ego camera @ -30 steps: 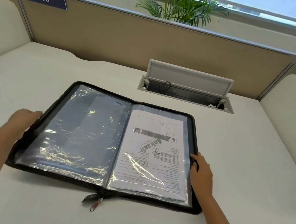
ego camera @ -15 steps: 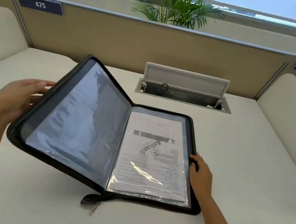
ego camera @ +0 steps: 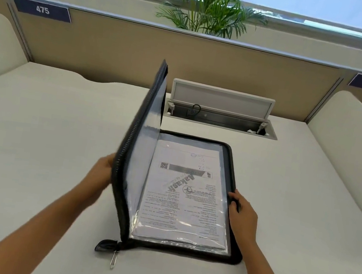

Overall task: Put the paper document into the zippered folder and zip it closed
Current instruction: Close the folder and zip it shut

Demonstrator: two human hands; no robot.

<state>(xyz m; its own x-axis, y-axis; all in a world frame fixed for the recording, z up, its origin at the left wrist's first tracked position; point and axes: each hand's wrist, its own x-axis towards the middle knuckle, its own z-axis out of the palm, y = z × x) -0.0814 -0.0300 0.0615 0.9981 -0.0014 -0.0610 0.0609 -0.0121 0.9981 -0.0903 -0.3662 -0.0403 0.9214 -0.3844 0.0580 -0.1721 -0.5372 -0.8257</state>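
Since half a second ago the zippered folder's [ego camera: 222, 259] left cover has swung from a shallow tilt to nearly upright. Your left hand [ego camera: 99, 172] props it from behind — fingers hidden, so I cannot tell the grip. The paper document [ego camera: 184, 196] lies sleeved in the flat right half; your right hand [ego camera: 242, 213] grips that edge. Fold squarely so the zipper teeth meet; the zipper pull [ego camera: 113, 260] waits at the folder's near-left corner — bare desk [ego camera: 34, 138] all round.

Left hand [ego camera: 102, 172] raised at near left, fingers hidden, right hand [ego camera: 242, 214] low at right, fingers curled, both forearms outstretched
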